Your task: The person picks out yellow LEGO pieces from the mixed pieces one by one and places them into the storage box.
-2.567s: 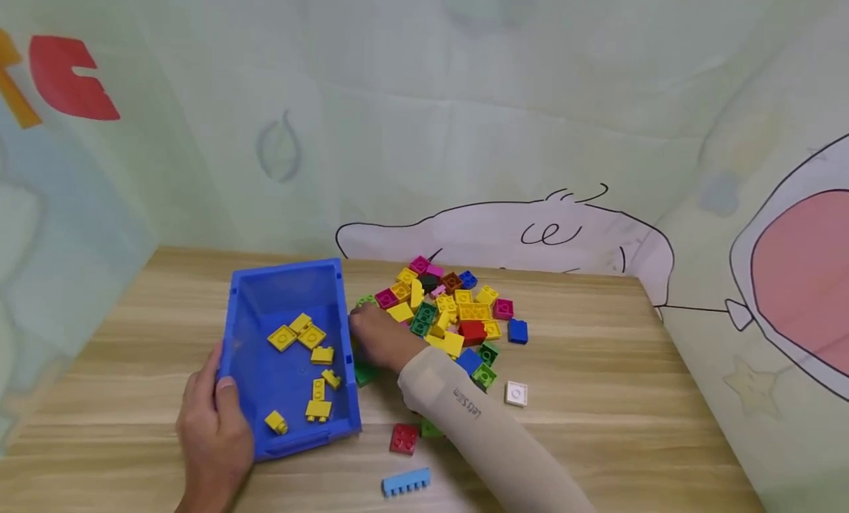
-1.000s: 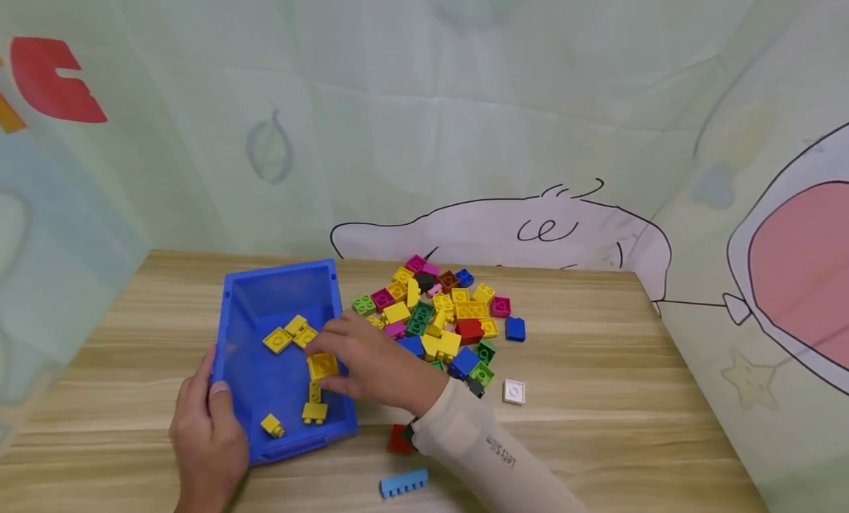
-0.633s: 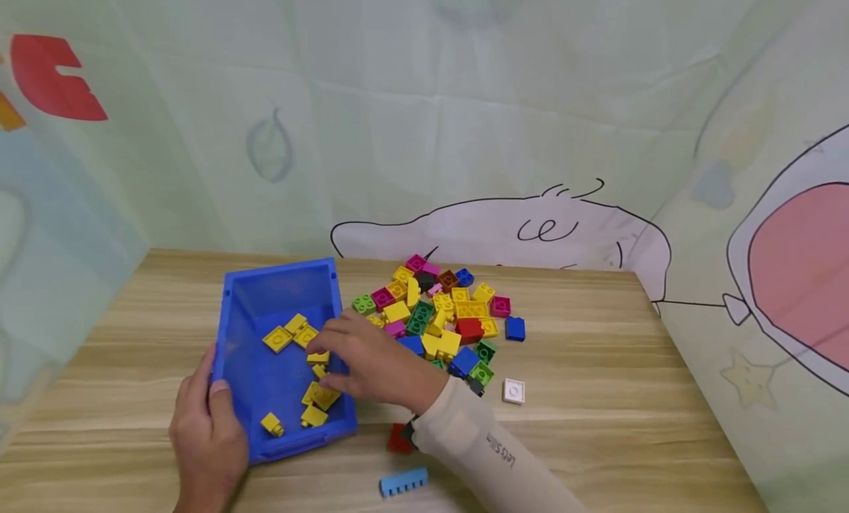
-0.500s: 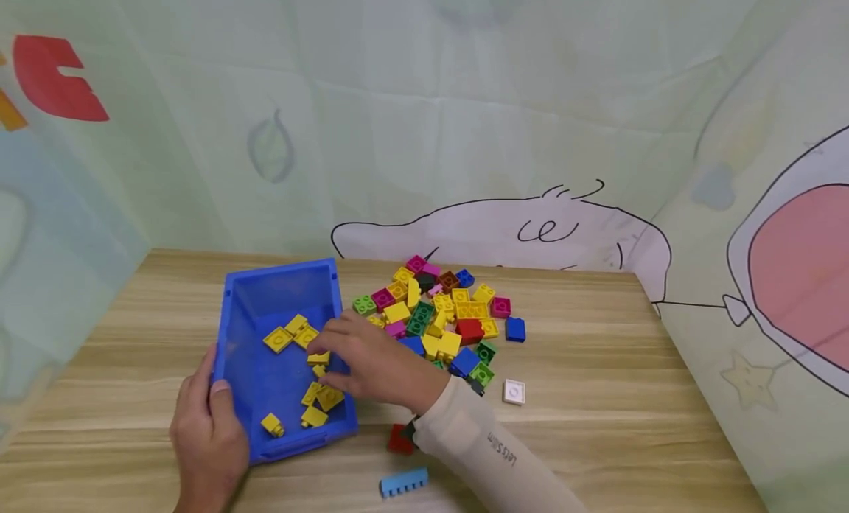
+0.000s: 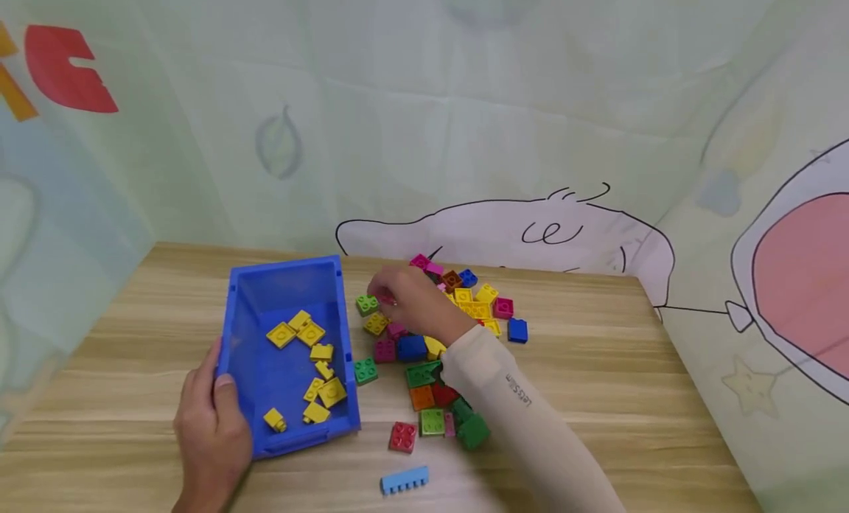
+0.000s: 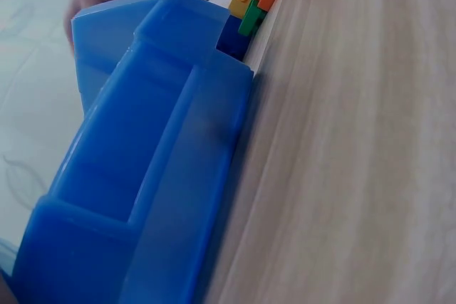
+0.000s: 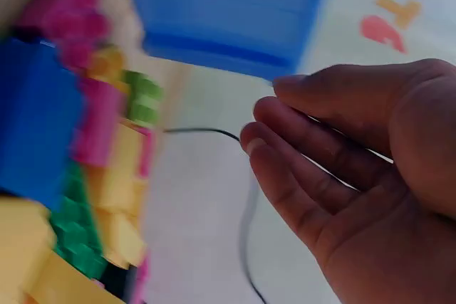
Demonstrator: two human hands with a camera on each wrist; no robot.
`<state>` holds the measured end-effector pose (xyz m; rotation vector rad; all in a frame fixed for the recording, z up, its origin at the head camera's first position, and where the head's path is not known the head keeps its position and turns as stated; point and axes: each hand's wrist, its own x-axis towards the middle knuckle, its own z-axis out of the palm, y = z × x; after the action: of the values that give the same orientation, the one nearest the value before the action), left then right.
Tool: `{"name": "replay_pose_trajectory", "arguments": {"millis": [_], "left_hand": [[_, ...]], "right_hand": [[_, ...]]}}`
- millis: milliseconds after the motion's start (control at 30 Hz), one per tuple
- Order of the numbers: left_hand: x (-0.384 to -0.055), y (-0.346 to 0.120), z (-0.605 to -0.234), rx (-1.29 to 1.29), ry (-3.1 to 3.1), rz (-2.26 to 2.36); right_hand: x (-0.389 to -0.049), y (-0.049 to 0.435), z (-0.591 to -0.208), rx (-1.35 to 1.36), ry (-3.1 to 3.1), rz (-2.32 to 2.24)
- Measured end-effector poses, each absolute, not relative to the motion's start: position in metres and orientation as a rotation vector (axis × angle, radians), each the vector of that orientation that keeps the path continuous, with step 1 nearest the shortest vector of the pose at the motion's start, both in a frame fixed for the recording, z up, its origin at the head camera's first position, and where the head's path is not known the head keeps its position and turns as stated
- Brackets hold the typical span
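My left hand [image 5: 212, 417] grips the left wall of a blue plastic bin [image 5: 265, 373], thumb over its rim. Several yellow building bricks [image 5: 281, 334] lie loose on the bin's floor. Beyond the bin's right wall, my right hand [image 5: 421, 303] hovers over a mixed pile of building bricks, near a light green brick [image 5: 367, 304], and hides part of the pile. In the right wrist view, this hand's fingers [image 7: 285, 190] are loosely bent with nothing between them; the pile's bricks [image 7: 114, 169] are beside it. The left wrist view shows mostly the bin's outer wall [image 6: 164, 147].
A red brick [image 5: 403, 437] and a long light blue brick [image 5: 405, 480] lie apart in front of the pile. A single blue brick [image 5: 518, 331] sits at its right. Wood-grain table [image 5: 630, 395]; a printed cloth wall [image 5: 398, 130] rises behind it.
My right hand brought a yellow brick over the bin and let it drop among the others there. It has since moved right and back over the pile. My left hand keeps its grip.
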<state>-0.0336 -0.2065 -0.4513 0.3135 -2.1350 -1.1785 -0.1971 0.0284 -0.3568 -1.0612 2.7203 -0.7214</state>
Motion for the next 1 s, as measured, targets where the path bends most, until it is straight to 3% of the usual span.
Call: {"name": "replay_pose_trajectory", "arguments": {"millis": [333,1000], "left_hand": [[-0.036,-0.201,-0.454,0.295,-2.15,-1.193],[-0.033,-0.207,-0.449,0.334,-2.167,-1.206]], "right_hand": [[-0.213,0.008,-0.396,-1.082,2.707,-0.147],[-0.208,-0.012,-0.415,-1.154,2.711,0.118]]}}
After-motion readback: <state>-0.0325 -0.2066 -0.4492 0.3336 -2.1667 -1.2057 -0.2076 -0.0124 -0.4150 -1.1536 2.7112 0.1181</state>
